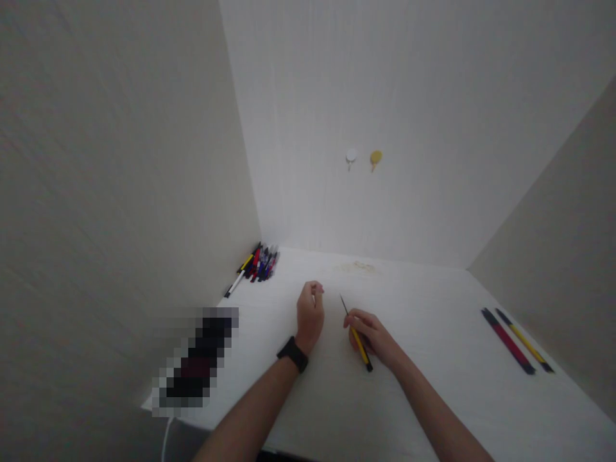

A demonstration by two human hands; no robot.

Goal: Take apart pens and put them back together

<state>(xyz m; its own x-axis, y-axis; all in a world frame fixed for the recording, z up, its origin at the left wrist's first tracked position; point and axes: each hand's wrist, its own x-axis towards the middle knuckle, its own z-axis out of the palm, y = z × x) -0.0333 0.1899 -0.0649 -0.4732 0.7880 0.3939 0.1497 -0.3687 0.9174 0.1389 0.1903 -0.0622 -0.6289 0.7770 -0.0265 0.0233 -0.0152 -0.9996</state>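
My right hand (pixel 373 335) is closed around a yellow and black pen (pixel 360 344), its thin dark tip pointing up and away over the white table (pixel 433 359). My left hand (pixel 310 313) hovers just left of it with a black watch on the wrist. Its fingers are curled and the fingertips pinched together; anything held there is too small to name. The two hands are a short gap apart near the table's middle.
A pile of several coloured pens (pixel 257 264) lies in the far left corner. Two pens, one red and black (pixel 507 340) and one yellow and black (pixel 525 341), lie at the right side. Two small hooks (pixel 363 157) are on the back wall. A blurred dark object (pixel 197 362) sits at the left edge.
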